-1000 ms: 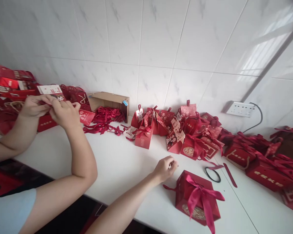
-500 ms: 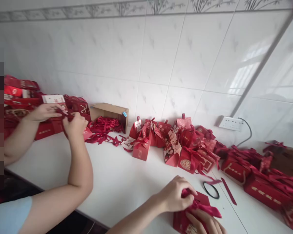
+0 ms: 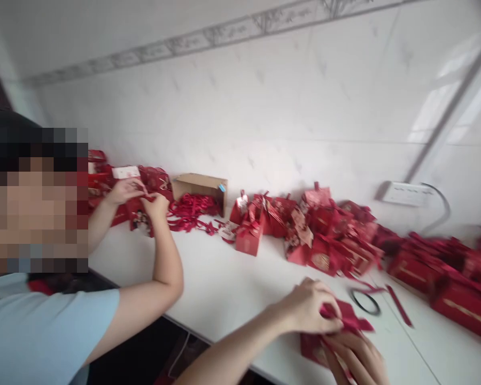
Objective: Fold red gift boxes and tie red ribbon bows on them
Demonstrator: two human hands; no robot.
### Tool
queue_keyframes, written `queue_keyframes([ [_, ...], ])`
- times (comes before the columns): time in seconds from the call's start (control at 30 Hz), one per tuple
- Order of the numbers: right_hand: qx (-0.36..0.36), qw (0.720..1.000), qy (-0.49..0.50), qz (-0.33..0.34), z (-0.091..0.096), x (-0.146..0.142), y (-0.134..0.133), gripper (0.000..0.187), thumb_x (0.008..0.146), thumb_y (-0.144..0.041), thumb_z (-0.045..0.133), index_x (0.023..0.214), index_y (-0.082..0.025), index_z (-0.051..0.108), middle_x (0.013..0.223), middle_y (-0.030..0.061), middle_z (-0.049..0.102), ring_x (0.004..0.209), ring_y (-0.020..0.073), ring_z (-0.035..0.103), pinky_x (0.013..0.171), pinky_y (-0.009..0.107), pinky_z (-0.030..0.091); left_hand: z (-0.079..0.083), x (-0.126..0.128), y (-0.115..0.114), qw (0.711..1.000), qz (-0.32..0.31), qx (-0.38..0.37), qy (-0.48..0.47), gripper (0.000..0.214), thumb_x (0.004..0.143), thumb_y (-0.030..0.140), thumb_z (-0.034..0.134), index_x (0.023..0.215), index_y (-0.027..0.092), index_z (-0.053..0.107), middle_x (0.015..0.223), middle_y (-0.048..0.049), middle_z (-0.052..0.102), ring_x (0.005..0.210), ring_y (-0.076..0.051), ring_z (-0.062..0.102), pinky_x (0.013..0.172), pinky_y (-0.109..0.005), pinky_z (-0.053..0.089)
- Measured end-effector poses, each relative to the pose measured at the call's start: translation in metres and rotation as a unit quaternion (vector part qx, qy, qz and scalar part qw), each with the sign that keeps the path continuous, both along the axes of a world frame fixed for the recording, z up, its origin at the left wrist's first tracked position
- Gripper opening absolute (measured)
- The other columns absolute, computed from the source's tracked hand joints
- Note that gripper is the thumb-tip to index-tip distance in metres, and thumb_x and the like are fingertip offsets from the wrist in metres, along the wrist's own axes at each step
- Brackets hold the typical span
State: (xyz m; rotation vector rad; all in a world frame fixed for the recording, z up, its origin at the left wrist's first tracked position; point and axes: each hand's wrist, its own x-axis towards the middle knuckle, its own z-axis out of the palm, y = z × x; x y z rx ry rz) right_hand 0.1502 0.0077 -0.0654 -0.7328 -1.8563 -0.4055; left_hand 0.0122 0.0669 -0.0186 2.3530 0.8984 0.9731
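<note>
A small red gift box (image 3: 311, 345) with a dark red ribbon (image 3: 355, 322) lies on the white counter (image 3: 224, 289) at the lower right. My left hand (image 3: 309, 309) is closed, pinching the ribbon on top of the box. My right hand (image 3: 358, 359) lies against the box's near side with its fingers curled on it, partly cut off by the frame's bottom edge. The picture is smeared by motion.
A co-worker in a light blue shirt (image 3: 44, 331) sits at the left, both hands (image 3: 144, 197) on a red box. Several red ribboned boxes (image 3: 324, 240) line the tiled wall. A cardboard box (image 3: 200, 184) with ribbons, a black ring (image 3: 364, 302), a ribbon strip (image 3: 399, 313) and a wall socket (image 3: 401, 193) are nearby.
My right hand came in and joined the left on the boxed ribbon; a second ago only my left hand rested beside the box. The view swung left, bringing the co-worker's head into sight.
</note>
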Motion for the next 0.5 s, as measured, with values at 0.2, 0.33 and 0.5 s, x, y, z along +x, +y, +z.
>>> queue_keyframes([
  [0.2,-0.092,0.995,0.050,0.000,0.026,-0.013,-0.016,0.014,0.081,-0.010,0.059,0.088,-0.022,0.062,0.077,0.0021,0.061,0.076,0.0164,0.058,0.078,0.038,0.046,0.010,-0.001,-0.005,0.996,0.049,-0.062,-0.046,0.006,0.071,0.017,0.062,0.068,0.020,0.065,0.102,-0.0052,0.063,0.101,-0.022,0.054,0.094,-0.036,0.040],
  [0.33,-0.112,0.992,0.052,0.020,0.022,-0.009,-0.015,0.019,0.083,-0.009,0.055,0.092,-0.024,0.062,0.078,0.0007,0.061,0.077,0.0156,0.058,0.088,0.045,0.042,0.006,-0.001,-0.003,0.992,0.061,-0.096,-0.052,0.006,0.071,0.017,0.061,0.066,0.020,0.064,0.105,-0.0049,0.062,0.104,-0.023,0.053,0.096,-0.039,0.039],
  [0.5,-0.153,0.983,0.090,0.049,0.020,0.012,-0.028,0.028,0.085,-0.042,0.052,0.102,-0.020,0.059,0.094,0.0082,0.060,0.092,0.0231,0.057,0.085,0.045,0.044,0.000,-0.002,-0.001,0.988,0.059,-0.124,-0.077,0.006,0.073,0.024,0.061,0.069,0.020,0.063,0.107,-0.0057,0.060,0.106,-0.023,0.052,0.099,-0.040,0.036],
])
